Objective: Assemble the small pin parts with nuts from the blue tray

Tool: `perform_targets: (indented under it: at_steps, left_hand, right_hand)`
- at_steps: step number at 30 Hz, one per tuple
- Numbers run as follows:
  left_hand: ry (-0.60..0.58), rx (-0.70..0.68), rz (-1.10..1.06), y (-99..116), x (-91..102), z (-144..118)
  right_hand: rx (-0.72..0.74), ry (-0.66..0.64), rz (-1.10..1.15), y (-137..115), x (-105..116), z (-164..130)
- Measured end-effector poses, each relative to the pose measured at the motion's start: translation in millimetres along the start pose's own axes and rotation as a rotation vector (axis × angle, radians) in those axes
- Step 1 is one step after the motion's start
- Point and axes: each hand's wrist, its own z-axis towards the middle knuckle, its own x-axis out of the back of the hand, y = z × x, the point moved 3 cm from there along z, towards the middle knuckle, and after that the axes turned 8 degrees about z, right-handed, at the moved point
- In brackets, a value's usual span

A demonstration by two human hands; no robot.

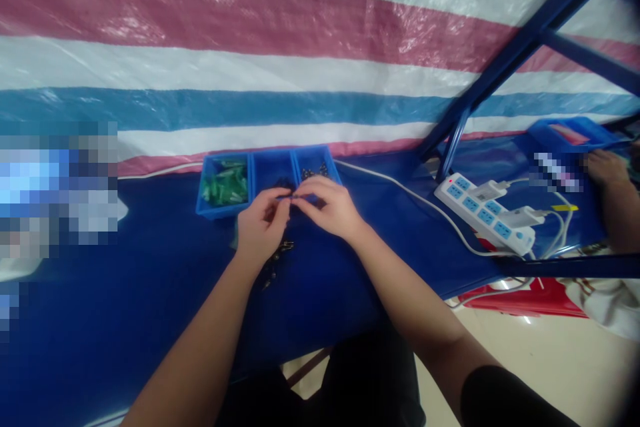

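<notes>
My left hand [264, 221] and my right hand [327, 205] meet fingertip to fingertip, both pinched around something small and dark that I cannot make out. They hover at the near edge of a blue divided bin [273, 159]. Green, glossy pieces [226, 185] fill its left compartment. Dark bits lie low in the middle one, and small metallic parts [316, 171] show in the right one, partly behind my right hand. Under my left wrist, a loose cluster of small brassy and dark parts [280, 255] rests on the blue table surface [320, 300].
A white power strip [485, 213] with plugged-in chargers sits to the right, its cable [400, 187] running behind the bin. Blue frame bars [500, 60] rise beside it. Another person's hand [607, 167] is at far right near a blue tray [575, 133]. Striped sheeting hangs behind.
</notes>
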Motion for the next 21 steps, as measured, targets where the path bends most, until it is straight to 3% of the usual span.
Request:
perform_targets:
  at_steps: [5,12,21]
  left_hand:
    - [0.015,0.011,0.045,0.7,0.6,-1.2]
    - [0.036,0.014,0.083,0.4,1.4,0.4]
    - [0.049,0.027,-0.032,1.3,2.0,1.3]
  right_hand:
    - [-0.08,-0.063,-0.031,2.7,-0.8,-0.9]
    - [0.039,-0.022,-0.05,-0.3,0.1,0.7]
    - [0.014,0.014,-0.039,-0.1,1.1,1.0]
